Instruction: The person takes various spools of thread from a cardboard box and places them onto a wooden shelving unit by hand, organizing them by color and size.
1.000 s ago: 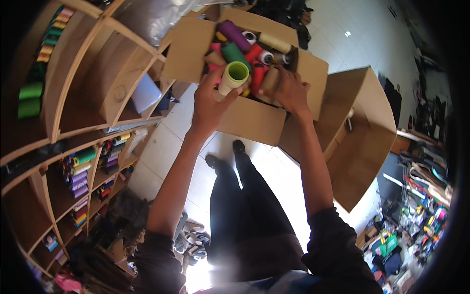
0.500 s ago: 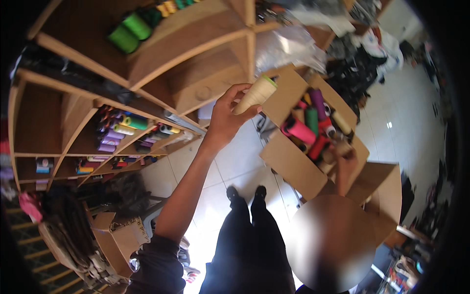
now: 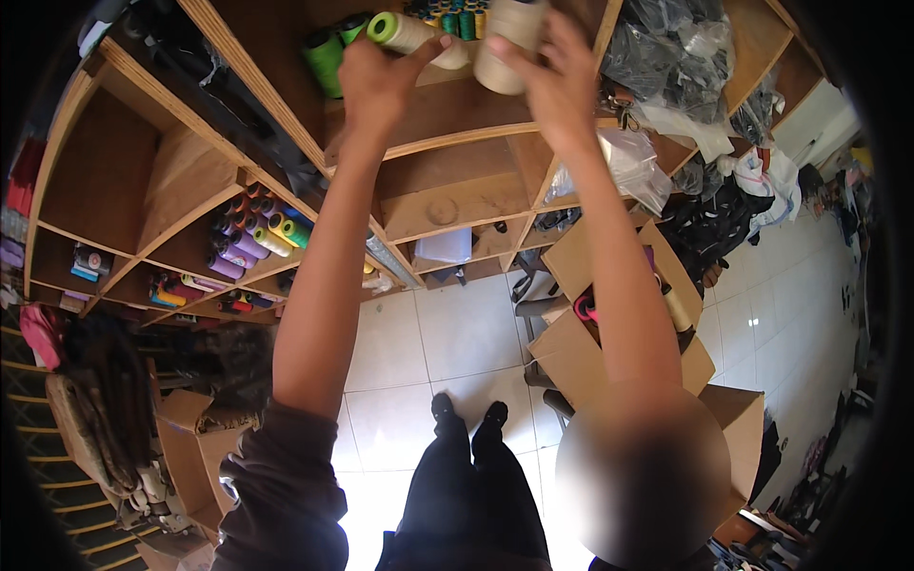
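A tall wooden shelving unit of open plywood compartments [image 3: 447,205] filled the upper half of the view, its boards bending toward the rim; a pale tiled floor [image 3: 400,352] lay below it; an open brown cardboard box [image 3: 571,352] stood on the floor to the right, with coloured spools showing at its mouth; dark plastic bags [image 3: 685,57] were stuffed in the upper right compartments; a clear plastic bag [image 3: 628,162] hung just below them.

Both arms were raised to the top shelf; the left hand [image 3: 381,81] was closed around a cream thread cone with a green rim [image 3: 409,30], thumb stretched along its side and fingers curled over it, the cone lying on its side at the shelf edge; the right hand [image 3: 557,81] was clamped on a beige thread cone standing upright [image 3: 505,43], fingers spread round its body; the two cones were just beside each other, whether touching I could not tell.

A bright green thread spool [image 3: 326,59] stood just left of the left hand in the same compartment; a cluster of purple, yellow and green thread spools [image 3: 257,233] lay in a lower left compartment; black shoes [image 3: 466,414] stood on the tiles below.
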Demonstrator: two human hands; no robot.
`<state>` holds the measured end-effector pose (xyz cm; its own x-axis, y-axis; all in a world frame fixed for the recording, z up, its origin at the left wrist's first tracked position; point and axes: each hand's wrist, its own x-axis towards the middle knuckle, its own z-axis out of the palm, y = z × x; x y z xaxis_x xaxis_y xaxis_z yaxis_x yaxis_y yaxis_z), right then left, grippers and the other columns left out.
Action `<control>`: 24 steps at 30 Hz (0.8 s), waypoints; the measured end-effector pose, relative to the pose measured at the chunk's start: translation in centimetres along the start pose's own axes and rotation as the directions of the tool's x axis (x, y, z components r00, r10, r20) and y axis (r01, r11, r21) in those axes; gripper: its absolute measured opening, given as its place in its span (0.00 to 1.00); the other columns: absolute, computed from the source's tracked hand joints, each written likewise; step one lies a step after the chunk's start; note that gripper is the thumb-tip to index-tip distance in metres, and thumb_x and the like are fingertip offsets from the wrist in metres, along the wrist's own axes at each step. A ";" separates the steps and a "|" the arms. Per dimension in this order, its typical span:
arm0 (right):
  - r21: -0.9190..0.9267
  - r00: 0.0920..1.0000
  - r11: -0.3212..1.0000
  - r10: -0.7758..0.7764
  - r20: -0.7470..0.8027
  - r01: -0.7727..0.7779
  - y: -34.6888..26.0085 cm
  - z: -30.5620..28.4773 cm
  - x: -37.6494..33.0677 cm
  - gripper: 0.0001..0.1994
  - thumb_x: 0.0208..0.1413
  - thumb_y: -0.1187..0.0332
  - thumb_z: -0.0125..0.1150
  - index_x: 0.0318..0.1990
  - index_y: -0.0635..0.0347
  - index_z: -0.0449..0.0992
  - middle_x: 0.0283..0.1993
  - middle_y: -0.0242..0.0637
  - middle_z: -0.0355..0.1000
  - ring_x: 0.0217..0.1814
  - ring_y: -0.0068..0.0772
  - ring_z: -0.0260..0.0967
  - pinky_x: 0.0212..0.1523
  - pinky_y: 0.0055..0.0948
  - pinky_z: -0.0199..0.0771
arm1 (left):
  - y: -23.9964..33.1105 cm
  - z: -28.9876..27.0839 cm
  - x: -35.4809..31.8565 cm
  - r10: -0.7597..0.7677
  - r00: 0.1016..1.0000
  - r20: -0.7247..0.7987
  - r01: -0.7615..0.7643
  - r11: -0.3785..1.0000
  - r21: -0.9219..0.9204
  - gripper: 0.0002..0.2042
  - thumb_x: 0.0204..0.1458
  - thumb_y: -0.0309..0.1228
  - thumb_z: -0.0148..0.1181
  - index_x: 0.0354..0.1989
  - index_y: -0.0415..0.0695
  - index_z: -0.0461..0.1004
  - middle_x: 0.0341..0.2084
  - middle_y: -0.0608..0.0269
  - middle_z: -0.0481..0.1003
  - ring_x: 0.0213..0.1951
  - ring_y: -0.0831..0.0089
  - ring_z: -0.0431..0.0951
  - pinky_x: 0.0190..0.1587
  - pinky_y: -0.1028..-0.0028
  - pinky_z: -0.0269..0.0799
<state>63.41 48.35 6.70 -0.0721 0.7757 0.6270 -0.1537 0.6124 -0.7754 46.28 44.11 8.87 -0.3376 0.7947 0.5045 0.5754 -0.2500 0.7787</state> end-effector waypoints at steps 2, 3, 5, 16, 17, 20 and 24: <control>-0.102 0.998 0.992 0.066 -0.022 -0.068 2.3 3.7 1.1 0.26 0.52 0.68 0.67 0.61 0.54 0.70 0.54 0.49 0.74 0.53 0.52 0.75 0.53 0.44 0.75 | -2.7 0.5 2.4 0.123 0.992 -0.014 -0.117 0.967 0.229 0.26 0.38 0.35 0.78 0.40 0.31 0.72 0.33 0.44 0.80 0.35 0.53 0.82 0.39 0.62 0.77; -0.348 0.993 0.931 0.082 -0.086 -0.107 1.9 5.0 1.3 0.25 0.50 0.71 0.68 0.58 0.58 0.72 0.49 0.53 0.76 0.52 0.50 0.75 0.51 0.42 0.75 | -4.7 0.9 3.5 0.209 0.977 -0.027 -0.190 0.929 0.317 0.28 0.40 0.38 0.77 0.41 0.29 0.70 0.31 0.42 0.79 0.34 0.48 0.81 0.39 0.61 0.77; -0.297 0.990 0.945 0.142 -0.014 -0.140 7.9 5.3 2.7 0.34 0.46 0.64 0.76 0.60 0.65 0.68 0.51 0.41 0.75 0.54 0.32 0.71 0.56 0.32 0.70 | -6.4 2.2 4.0 0.300 0.953 -0.032 -0.265 0.883 0.388 0.31 0.41 0.40 0.76 0.42 0.28 0.68 0.29 0.39 0.78 0.33 0.43 0.80 0.39 0.59 0.76; -0.559 0.993 0.823 0.110 -0.028 -0.107 11.6 5.2 1.5 0.39 0.36 0.62 0.80 0.58 0.70 0.70 0.54 0.54 0.73 0.56 0.52 0.71 0.57 0.41 0.72 | -10.9 5.1 2.3 0.283 0.946 -0.161 -0.206 0.902 0.380 0.16 0.42 0.32 0.72 0.33 0.32 0.76 0.29 0.42 0.79 0.34 0.49 0.82 0.38 0.59 0.77; -0.558 0.993 0.823 0.112 -0.027 -0.108 11.4 5.4 1.8 0.39 0.36 0.62 0.80 0.58 0.70 0.70 0.54 0.54 0.73 0.56 0.52 0.71 0.57 0.41 0.72 | -10.5 5.1 2.3 0.198 0.966 -0.166 -0.134 0.933 0.335 0.15 0.43 0.31 0.71 0.32 0.31 0.75 0.30 0.39 0.78 0.36 0.44 0.80 0.41 0.56 0.76; -0.588 0.983 0.796 0.186 0.009 -0.145 11.6 6.1 2.7 0.33 0.42 0.66 0.76 0.57 0.70 0.70 0.54 0.56 0.72 0.59 0.52 0.68 0.57 0.42 0.71 | -9.6 5.0 2.5 0.075 0.979 -0.188 -0.012 0.949 0.316 0.14 0.44 0.30 0.71 0.30 0.30 0.76 0.31 0.35 0.77 0.38 0.40 0.79 0.44 0.54 0.75; -0.623 0.996 0.777 0.078 -0.051 -0.093 13.4 7.7 3.8 0.21 0.48 0.69 0.70 0.51 0.62 0.74 0.42 0.49 0.77 0.45 0.48 0.76 0.46 0.41 0.75 | -8.9 5.0 2.4 -0.041 0.964 -0.263 0.125 0.942 0.312 0.13 0.44 0.32 0.71 0.27 0.31 0.78 0.29 0.37 0.78 0.38 0.41 0.80 0.45 0.55 0.75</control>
<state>53.49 58.37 -0.71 -0.0337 0.8279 0.5598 0.5015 0.4985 -0.7071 44.08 50.97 1.30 -0.5450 0.6305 0.5527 0.7321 0.0364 0.6803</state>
